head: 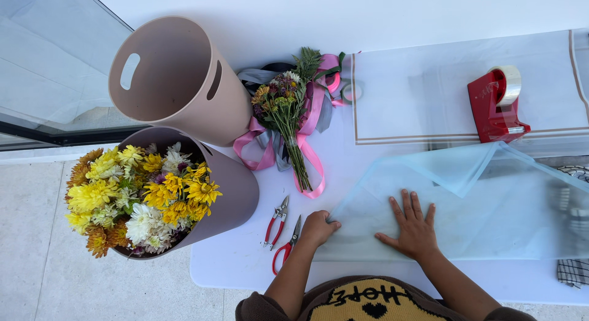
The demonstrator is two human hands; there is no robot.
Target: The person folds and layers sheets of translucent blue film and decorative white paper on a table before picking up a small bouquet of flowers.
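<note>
A pale blue translucent wrapping sheet (491, 204) lies folded on the white table (245, 259). My left hand (318, 228) pinches the sheet's near left corner, fingers closed on it. My right hand (414, 226) lies flat on the sheet with fingers spread, pressing it down. A small bunch of flowers (283, 106) with green stems rests on pink and grey ribbons (310, 127) further back. Red-handled pliers (276, 221) and red-handled scissors (287, 246) lie just left of my left hand.
Two tall buckets stand at the left: an empty beige one (178, 81) and a mauve one (236, 186) full of yellow and white flowers (132, 195). A red tape dispenser (496, 106) sits on a white bordered sheet (417, 94). A checked cloth (573, 272) lies at the right edge.
</note>
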